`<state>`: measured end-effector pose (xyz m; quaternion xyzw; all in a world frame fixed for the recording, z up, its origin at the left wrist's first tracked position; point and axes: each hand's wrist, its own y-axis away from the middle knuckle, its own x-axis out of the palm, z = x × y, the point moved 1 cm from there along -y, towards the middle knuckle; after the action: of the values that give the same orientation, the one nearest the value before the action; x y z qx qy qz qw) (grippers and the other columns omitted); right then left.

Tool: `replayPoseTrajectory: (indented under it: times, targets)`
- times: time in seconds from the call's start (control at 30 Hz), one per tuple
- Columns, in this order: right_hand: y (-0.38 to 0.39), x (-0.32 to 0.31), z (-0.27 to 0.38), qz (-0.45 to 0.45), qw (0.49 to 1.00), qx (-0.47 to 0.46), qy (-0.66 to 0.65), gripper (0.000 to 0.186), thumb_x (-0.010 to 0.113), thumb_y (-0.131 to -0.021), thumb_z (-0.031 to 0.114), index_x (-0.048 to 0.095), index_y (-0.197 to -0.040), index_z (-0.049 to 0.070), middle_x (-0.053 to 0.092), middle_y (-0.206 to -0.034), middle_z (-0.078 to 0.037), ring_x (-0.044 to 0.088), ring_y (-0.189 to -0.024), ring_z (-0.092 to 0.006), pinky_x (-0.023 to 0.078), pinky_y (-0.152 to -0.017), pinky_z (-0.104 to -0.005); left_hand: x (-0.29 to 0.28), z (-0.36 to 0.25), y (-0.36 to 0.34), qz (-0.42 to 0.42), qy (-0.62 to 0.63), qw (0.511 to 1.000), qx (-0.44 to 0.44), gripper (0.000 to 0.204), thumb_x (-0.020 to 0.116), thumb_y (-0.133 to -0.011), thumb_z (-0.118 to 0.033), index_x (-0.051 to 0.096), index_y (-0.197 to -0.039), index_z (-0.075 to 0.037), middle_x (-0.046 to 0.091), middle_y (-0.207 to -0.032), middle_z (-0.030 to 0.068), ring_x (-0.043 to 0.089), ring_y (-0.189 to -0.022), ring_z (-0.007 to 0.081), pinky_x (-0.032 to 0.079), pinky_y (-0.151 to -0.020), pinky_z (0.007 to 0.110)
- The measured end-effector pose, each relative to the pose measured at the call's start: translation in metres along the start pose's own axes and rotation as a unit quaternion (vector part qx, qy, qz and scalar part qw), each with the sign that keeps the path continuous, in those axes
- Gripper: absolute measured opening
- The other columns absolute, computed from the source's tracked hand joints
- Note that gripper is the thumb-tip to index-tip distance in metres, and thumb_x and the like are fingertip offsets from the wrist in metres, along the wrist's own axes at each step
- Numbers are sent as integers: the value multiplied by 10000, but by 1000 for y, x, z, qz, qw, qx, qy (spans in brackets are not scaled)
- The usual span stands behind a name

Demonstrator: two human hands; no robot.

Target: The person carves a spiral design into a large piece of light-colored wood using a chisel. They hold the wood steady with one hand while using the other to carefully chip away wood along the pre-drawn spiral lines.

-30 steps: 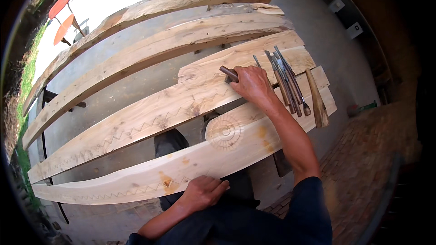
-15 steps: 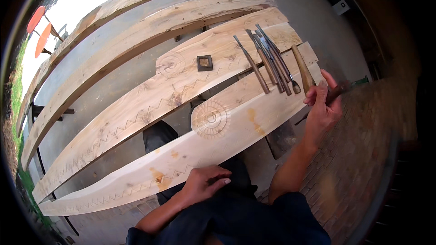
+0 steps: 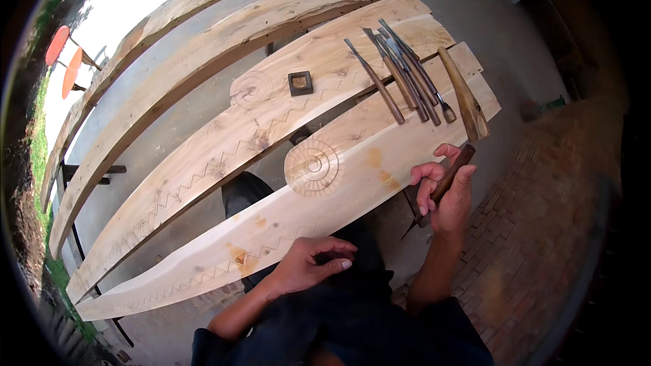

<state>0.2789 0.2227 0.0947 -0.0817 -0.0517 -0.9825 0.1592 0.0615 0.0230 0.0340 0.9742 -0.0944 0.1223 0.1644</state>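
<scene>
My right hand (image 3: 453, 198) is closed around the dark wooden handle of a carving chisel (image 3: 453, 175). Its thin blade slants down to the left, just off the near edge of the closest plank (image 3: 352, 193). Loosely curled beside that plank's lower edge is my left hand (image 3: 308, 264), thumb and fingers apart and nothing visible in it. The pale plank bears a carved round rosette (image 3: 314, 165) and a pencilled zigzag line. Several carving chisels (image 3: 410, 78) lie side by side across the planks at the right. A wooden club-shaped mallet (image 3: 463, 96) rests next to them.
A second zigzag-marked plank (image 3: 203, 146) lies beyond, carrying a small dark square box (image 3: 300, 84). Farther off are two long curved beams (image 3: 196, 74) on dark supports. Brick paving (image 3: 502, 230) spreads to the right, and orange chairs (image 3: 72, 71) stand far left.
My right hand has come back leftward and nearer with the chisel, whose blade now points down-left. My left hand stays by the plank edge. The whole view has shifted slightly.
</scene>
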Motion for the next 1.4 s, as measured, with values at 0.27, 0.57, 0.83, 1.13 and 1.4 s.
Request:
replayPoseTrajectory:
  times: [0.27,0.57,0.83,1.13,1.4]
  targets:
    - [-117,33,-12,-49,940,-53,-334,397,400,-1222,422,602,-1221,80,725,-1212,-198,681,-750,-163,476,-555,-249,-52,-50,-37,-387,-239,862,224,112,800,-977,-23,789,-1086,4,796,-1017,124,748,-947,222,575,-856,340]
    - [-230,53,-77,100,880,41,-462,492,472,-1183,513,652,-1109,61,687,-1103,-132,488,-546,-136,390,-487,-257,28,-26,-117,-200,-351,821,403,484,852,-880,-160,693,-1301,20,576,-1529,261,591,-1405,458,515,-1173,546]
    - [-242,85,-101,83,883,103,-451,480,484,-1188,474,647,-1228,24,686,-1218,-138,581,-792,-130,470,-587,-244,19,-14,-138,-179,-355,826,399,364,838,-884,-162,744,-1198,-4,568,-1561,253,569,-1455,431,495,-1200,548]
    - [-254,75,-110,164,873,95,-449,599,459,-1178,553,651,-1241,-11,693,-1076,-134,463,-549,-118,372,-499,-241,-139,-71,-158,-229,-230,925,196,150,750,-1025,-40,809,-1156,6,810,-1042,111,762,-966,193,594,-876,322]
    - [-255,68,-118,164,847,104,-495,522,517,-1160,533,646,-1175,27,661,-1031,-101,468,-563,-120,367,-517,-257,-122,-58,-175,-272,-90,945,158,361,765,-1038,-99,690,-1368,27,753,-1258,179,725,-1158,262,586,-983,374]
